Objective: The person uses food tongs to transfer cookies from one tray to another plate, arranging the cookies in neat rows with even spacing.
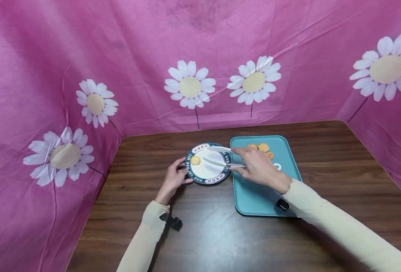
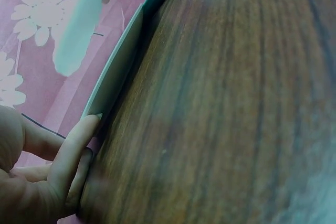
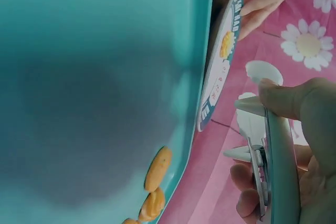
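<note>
A round plate (image 1: 208, 176) with a dark lettered rim and white middle lies on the table. My left hand (image 1: 174, 177) holds its left rim, thumb at the near side and fingers round the edge. One yellow cookie (image 1: 195, 160) sits on the plate's left part. My right hand (image 1: 256, 168) grips a pair of tongs (image 1: 217, 163), whose pale blades are spread apart above the plate with nothing between them. In the right wrist view the tongs (image 3: 281, 166) show a pale green handle.
A teal tray (image 1: 254, 200) stands right of the plate, close to its rim. Several cookies (image 1: 263, 147) lie at its far part, partly hidden by the right hand. A small white ring (image 1: 277, 166) shows beside that hand. Pink flowered cloth (image 1: 146, 75) rises behind the wooden table (image 1: 200, 234).
</note>
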A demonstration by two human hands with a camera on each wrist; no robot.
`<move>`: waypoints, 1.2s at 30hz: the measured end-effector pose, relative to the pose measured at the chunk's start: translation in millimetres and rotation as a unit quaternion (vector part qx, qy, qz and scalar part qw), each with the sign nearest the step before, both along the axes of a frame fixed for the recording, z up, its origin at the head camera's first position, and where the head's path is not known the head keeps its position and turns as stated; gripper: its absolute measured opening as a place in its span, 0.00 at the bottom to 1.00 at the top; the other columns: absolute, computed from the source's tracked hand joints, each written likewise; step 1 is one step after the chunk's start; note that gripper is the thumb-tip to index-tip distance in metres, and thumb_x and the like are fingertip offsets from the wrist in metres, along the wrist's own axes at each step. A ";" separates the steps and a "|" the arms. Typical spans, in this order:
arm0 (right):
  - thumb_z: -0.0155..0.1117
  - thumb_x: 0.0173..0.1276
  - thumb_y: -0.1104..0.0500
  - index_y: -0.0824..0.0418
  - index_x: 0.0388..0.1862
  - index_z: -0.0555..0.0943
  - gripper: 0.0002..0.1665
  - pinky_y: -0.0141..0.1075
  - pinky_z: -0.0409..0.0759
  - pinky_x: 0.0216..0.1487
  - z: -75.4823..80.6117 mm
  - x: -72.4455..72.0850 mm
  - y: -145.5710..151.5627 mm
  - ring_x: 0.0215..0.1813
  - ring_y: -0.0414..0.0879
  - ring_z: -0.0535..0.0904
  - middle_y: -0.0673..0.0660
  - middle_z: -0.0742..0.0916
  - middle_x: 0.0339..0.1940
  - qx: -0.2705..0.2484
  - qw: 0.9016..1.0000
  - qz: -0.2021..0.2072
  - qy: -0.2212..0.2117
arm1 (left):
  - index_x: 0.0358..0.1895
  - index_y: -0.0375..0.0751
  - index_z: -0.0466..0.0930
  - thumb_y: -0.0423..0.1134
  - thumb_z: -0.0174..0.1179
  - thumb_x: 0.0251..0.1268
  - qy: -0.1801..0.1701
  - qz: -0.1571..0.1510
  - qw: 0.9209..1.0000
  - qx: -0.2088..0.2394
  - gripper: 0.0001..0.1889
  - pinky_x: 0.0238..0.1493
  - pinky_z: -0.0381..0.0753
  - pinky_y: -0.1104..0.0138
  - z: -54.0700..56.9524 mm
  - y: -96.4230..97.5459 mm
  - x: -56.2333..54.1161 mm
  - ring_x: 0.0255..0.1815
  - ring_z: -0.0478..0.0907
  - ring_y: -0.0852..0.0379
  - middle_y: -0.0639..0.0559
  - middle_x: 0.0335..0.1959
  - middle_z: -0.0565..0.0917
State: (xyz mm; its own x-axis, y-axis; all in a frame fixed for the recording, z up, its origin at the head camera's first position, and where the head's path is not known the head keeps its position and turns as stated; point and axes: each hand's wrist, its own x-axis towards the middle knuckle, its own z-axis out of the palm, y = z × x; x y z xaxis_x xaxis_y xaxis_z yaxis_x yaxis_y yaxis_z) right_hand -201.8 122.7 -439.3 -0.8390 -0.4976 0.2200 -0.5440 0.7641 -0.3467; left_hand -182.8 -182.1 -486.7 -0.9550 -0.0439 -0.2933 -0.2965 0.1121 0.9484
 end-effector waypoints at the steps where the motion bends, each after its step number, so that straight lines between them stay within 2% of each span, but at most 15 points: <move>1: 0.77 0.65 0.42 0.58 0.71 0.78 0.40 0.30 0.73 0.14 -0.3 0.5 2.4 0.36 0.47 0.80 0.54 0.87 0.33 0.000 1.000 -0.005 0.005 | 0.79 0.42 0.64 0.24 0.50 0.77 0.000 0.002 1.000 -0.001 0.30 0.49 0.97 0.63 0.0 -0.7 0.1 0.53 0.82 0.48 0.36 0.68 0.69; 3: 0.77 0.65 0.42 0.57 0.70 0.79 0.39 0.29 0.68 0.12 -1.3 1.9 6.7 0.31 0.45 0.75 0.52 0.83 0.28 0.000 1.000 -0.016 0.014 | 0.79 0.41 0.65 0.24 0.50 0.77 0.001 0.003 1.000 -0.003 0.29 0.48 0.97 0.63 -0.2 -1.7 0.6 0.53 0.82 0.48 0.36 0.68 0.69; 7: 0.78 0.64 0.43 0.57 0.68 0.81 0.37 0.29 0.68 0.12 -4.1 6.0 15.0 0.28 0.44 0.74 0.55 0.88 0.33 0.004 0.999 -0.035 0.028 | 0.79 0.40 0.64 0.24 0.50 0.77 0.005 0.002 1.000 0.002 0.29 0.47 0.97 0.63 -2.6 -2.1 1.2 0.51 0.82 0.50 0.35 0.67 0.68; 11: 0.77 0.65 0.43 0.58 0.67 0.80 0.36 0.30 0.69 0.15 -7.6 11.0 28.3 0.29 0.45 0.75 0.58 0.90 0.40 0.012 0.998 -0.053 0.022 | 0.79 0.40 0.64 0.24 0.50 0.77 0.005 -0.002 1.000 0.004 0.29 0.49 0.97 0.62 -4.7 -1.0 1.2 0.53 0.82 0.49 0.35 0.68 0.68; 15: 0.77 0.65 0.43 0.58 0.66 0.80 0.35 0.32 0.69 0.17 -10.5 14.9 41.7 0.29 0.47 0.74 0.57 0.88 0.33 0.013 0.998 -0.063 0.024 | 0.79 0.41 0.64 0.25 0.50 0.78 0.002 -0.001 1.000 0.003 0.29 0.49 0.97 0.62 -5.2 -0.6 1.6 0.54 0.81 0.48 0.35 0.68 0.68; 18: 0.77 0.65 0.44 0.59 0.66 0.80 0.35 0.37 0.73 0.18 -12.1 16.5 51.3 0.30 0.48 0.75 0.58 0.87 0.33 0.013 0.997 -0.066 0.038 | 0.79 0.42 0.64 0.25 0.50 0.78 -0.001 0.001 1.000 0.000 0.29 0.49 0.97 0.63 -4.1 -0.4 1.8 0.55 0.81 0.48 0.36 0.68 0.68; 22: 0.77 0.64 0.44 0.61 0.67 0.79 0.37 0.41 0.78 0.19 -13.1 17.9 61.8 0.34 0.51 0.78 0.61 0.90 0.40 0.019 0.996 -0.074 0.047 | 0.79 0.43 0.64 0.26 0.50 0.79 -0.002 0.002 1.000 -0.006 0.29 0.49 0.97 0.63 -1.3 0.2 1.5 0.55 0.82 0.47 0.37 0.68 0.69; 29: 0.77 0.64 0.45 0.61 0.65 0.79 0.36 0.33 0.69 0.16 -15.3 19.1 74.4 0.32 0.50 0.75 0.58 0.86 0.33 0.038 0.995 -0.088 0.030 | 0.79 0.42 0.65 0.26 0.50 0.79 0.000 -0.002 1.000 -0.012 0.28 0.49 0.97 0.63 1.1 0.5 0.9 0.56 0.82 0.46 0.37 0.68 0.68; 36: 0.77 0.64 0.45 0.61 0.65 0.80 0.35 0.36 0.74 0.15 -15.1 22.8 85.2 0.32 0.50 0.76 0.61 0.89 0.40 0.048 0.994 -0.099 0.016 | 0.79 0.42 0.65 0.26 0.50 0.78 -0.001 -0.003 1.000 -0.009 0.28 0.48 0.97 0.63 2.7 1.6 2.2 0.55 0.82 0.47 0.37 0.68 0.68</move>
